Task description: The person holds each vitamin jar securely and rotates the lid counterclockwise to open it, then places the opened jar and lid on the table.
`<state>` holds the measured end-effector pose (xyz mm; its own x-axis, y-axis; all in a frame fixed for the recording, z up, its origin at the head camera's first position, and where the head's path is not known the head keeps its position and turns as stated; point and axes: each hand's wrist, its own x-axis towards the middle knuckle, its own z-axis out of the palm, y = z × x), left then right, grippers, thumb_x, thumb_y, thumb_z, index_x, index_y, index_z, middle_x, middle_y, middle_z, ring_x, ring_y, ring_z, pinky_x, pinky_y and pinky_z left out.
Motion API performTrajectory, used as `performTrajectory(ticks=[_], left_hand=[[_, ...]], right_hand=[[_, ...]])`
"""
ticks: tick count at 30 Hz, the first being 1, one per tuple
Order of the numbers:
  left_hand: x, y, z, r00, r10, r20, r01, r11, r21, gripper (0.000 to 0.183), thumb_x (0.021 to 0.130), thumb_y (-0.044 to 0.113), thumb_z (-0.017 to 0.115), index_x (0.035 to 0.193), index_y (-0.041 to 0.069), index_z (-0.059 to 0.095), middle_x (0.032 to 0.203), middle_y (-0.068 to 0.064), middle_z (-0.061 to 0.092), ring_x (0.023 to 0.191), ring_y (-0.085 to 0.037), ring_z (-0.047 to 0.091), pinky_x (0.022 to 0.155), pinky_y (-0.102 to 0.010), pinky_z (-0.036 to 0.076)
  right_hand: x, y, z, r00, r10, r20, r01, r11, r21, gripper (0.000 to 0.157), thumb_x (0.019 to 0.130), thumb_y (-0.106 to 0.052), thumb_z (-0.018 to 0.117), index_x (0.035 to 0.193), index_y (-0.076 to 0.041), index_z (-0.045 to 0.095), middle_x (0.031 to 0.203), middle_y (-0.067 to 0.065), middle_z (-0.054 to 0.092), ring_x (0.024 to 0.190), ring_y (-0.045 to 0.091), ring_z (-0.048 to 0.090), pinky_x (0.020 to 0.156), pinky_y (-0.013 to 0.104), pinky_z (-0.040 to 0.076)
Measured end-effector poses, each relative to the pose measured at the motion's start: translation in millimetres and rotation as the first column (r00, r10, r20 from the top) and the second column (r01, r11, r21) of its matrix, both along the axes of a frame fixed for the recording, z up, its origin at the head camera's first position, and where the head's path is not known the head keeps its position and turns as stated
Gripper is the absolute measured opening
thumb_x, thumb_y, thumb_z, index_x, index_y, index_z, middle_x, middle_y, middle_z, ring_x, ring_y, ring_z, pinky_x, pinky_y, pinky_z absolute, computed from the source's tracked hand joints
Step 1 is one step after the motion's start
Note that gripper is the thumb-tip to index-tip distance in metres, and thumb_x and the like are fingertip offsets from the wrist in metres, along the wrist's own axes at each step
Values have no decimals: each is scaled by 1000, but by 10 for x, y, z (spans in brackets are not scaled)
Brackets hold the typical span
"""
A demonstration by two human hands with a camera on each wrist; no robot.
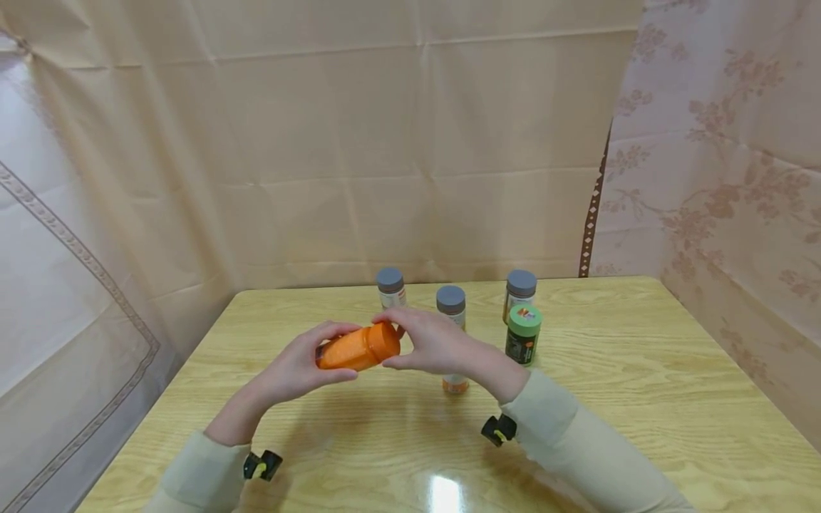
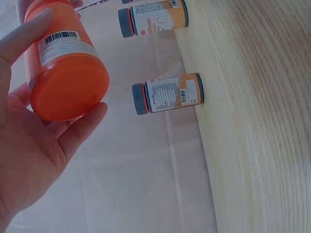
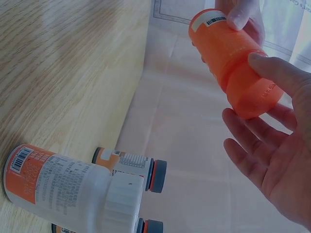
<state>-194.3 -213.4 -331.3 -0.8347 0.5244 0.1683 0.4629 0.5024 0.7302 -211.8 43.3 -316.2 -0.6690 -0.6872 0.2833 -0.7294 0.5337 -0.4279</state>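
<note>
An orange bottle (image 1: 349,349) with an orange cap (image 1: 385,340) is held tilted above the table, cap end toward the right. My left hand (image 1: 308,363) grips its body, thumb on one side and fingers on the other; a barcode label shows near its base in the left wrist view. At the cap, my right hand (image 1: 436,343) has its thumb (image 3: 272,70) on one side and its fingers spread round the other. Behind the right hand stands a white bottle (image 3: 73,187) with an orange-and-white label, mostly hidden in the head view.
Three grey-capped bottles (image 1: 390,281) (image 1: 451,301) (image 1: 521,285) stand toward the back of the wooden table (image 1: 288,303). A green-capped dark jar (image 1: 522,335) is to the right, in front of one of them. Beige curtains (image 1: 333,157) hang behind the table's back edge.
</note>
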Motion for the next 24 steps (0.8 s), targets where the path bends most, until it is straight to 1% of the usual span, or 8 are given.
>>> performTrajectory(ticks=[3,6,9,12,15,17,20,24], left_hand=[[-1,-3,-6,1000,0,2,0,1000,0,58,81,23,81,132,17,55,121,0,55,103,-24,55,86,-33,52],[-6,-7,-15,1000,-4,-11,4,1000,1,58,81,23,81,132,16,55,122,0,56,102,-24,56,85,-32,52],[-7,-16,-25,1000,-5,-20,5,1000,-2,58,81,23,81,132,16,55,122,-1,56,102,-23,56,85,-31,52],[-5,-27,-21,1000,-2,-16,2,1000,-9,58,81,24,81,132,17,54,123,0,55,103,-23,55,86,-31,51],[5,-28,-9,1000,2,-7,-2,1000,-13,58,81,24,81,133,18,54,124,1,54,104,-23,55,87,-31,51],[10,-25,-3,1000,1,-6,-1,1000,-12,58,81,23,81,133,18,54,124,1,54,104,-23,55,87,-31,51],[13,-19,0,1000,-5,-4,5,1000,-4,58,81,22,81,132,18,54,123,1,55,104,-23,55,87,-31,51],[19,-17,0,1000,-11,3,11,1000,0,57,81,21,81,132,17,55,123,0,55,104,-23,55,87,-31,51]], right_hand=[[4,5,-6,1000,7,-6,-7,1000,-13,60,82,-29,80,134,-12,52,121,-1,61,98,14,62,78,29,51],[1,4,-9,1000,-6,4,6,1000,-15,62,85,-37,76,136,-13,51,124,-2,60,100,14,61,79,28,51],[2,-16,-3,999,-35,37,35,999,-6,61,90,-46,67,139,-14,49,124,-3,59,101,14,61,79,28,50],[-2,-41,7,995,-63,76,62,998,17,59,95,-51,57,141,-15,48,123,-3,60,100,14,61,78,29,50],[3,-55,11,991,-87,104,83,996,43,57,97,-54,49,141,-16,48,118,-3,63,95,12,60,77,28,50],[7,-59,12,988,-97,119,91,994,56,57,98,-55,47,140,-16,48,113,-3,64,91,12,60,75,28,49],[17,-65,14,985,-108,136,98,992,78,58,98,-56,46,140,-16,49,105,-3,65,84,12,58,72,27,48],[19,-70,13,982,-111,151,97,991,95,58,97,-56,48,138,-16,50,95,-5,63,78,11,57,68,26,48]])
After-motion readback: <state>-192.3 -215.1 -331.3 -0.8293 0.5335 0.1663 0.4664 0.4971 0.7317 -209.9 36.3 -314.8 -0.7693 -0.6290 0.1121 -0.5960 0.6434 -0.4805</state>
